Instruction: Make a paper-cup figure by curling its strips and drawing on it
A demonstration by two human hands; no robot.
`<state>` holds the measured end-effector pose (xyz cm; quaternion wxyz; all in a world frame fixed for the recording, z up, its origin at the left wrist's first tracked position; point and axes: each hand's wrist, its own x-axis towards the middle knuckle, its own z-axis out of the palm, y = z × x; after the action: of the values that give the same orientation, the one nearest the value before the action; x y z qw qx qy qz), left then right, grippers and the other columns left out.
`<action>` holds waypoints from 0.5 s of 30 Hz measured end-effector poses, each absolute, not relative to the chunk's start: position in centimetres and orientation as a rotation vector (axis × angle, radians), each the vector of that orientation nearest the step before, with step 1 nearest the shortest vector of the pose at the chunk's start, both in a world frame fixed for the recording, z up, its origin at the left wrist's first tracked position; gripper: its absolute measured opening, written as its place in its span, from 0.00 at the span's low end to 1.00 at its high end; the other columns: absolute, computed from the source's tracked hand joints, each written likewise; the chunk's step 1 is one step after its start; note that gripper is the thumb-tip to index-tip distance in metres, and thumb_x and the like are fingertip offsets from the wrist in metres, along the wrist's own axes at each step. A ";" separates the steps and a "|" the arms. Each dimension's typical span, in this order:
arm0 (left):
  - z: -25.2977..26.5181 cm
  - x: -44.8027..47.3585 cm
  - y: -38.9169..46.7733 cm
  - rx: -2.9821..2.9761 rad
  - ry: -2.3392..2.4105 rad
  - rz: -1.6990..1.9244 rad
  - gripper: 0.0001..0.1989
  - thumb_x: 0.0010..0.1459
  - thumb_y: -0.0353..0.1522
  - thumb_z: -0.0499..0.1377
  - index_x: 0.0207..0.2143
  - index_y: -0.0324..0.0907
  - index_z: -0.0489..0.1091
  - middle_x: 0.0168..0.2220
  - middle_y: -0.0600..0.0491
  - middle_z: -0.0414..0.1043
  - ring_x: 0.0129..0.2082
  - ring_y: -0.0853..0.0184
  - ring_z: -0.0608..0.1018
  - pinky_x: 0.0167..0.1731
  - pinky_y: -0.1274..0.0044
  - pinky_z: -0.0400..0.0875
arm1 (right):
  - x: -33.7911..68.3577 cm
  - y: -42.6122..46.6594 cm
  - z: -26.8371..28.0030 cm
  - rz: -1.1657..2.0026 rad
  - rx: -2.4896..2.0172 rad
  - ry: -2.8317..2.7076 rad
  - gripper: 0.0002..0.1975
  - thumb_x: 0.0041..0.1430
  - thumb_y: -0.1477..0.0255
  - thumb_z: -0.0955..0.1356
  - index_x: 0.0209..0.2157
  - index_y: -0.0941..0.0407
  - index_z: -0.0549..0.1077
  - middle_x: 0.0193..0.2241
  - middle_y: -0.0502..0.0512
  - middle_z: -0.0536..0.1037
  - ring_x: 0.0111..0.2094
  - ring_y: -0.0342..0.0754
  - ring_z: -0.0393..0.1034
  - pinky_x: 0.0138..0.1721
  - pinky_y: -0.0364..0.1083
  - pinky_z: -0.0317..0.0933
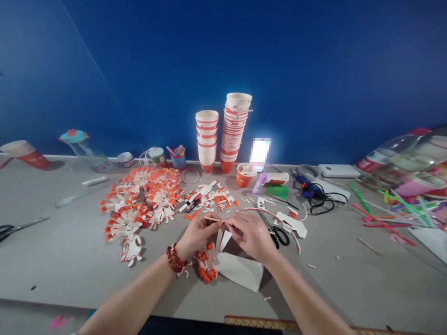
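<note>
My left hand point(199, 234), with red bead bracelets at the wrist, is closed on a thin wooden stick point(211, 218). Facing it, my right hand point(252, 232) pinches the orange end of a paper strip at the stick's tip; the fingers partly hide the contact. Below both hands lies a cut-open paper cup point(240, 271), its white wall spread on the table. Several of its strips are rolled into orange curls point(208, 275), while a couple of white strips point(226, 240) stand straight up toward my fingers.
Finished curled paper figures point(139, 200) pile up at left, beside paper scraps point(218, 197). Tall cup stacks point(235, 135) stand behind. Black-handled scissors point(281, 236) lie by my right hand, with a purple glue stick point(259, 183) and a blue glue gun point(309, 188) farther back.
</note>
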<state>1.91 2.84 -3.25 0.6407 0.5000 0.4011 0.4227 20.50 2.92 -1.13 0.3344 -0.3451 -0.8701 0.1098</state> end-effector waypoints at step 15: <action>-3.0 2.0 2.8 1.032 0.937 0.954 0.19 0.48 0.45 0.66 0.27 0.37 0.71 0.23 0.56 0.68 0.23 0.74 0.66 0.25 0.80 0.58 | 20.4 2.5 -1.4 0.117 -0.902 -2.347 0.11 0.58 0.80 0.62 0.37 0.56 0.74 0.34 0.58 0.79 0.35 0.51 0.69 0.38 0.48 0.65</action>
<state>1.97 2.80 -3.05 0.6641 0.4569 0.4146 0.4222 20.40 2.52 -1.35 0.3070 -0.3411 -0.8874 0.0441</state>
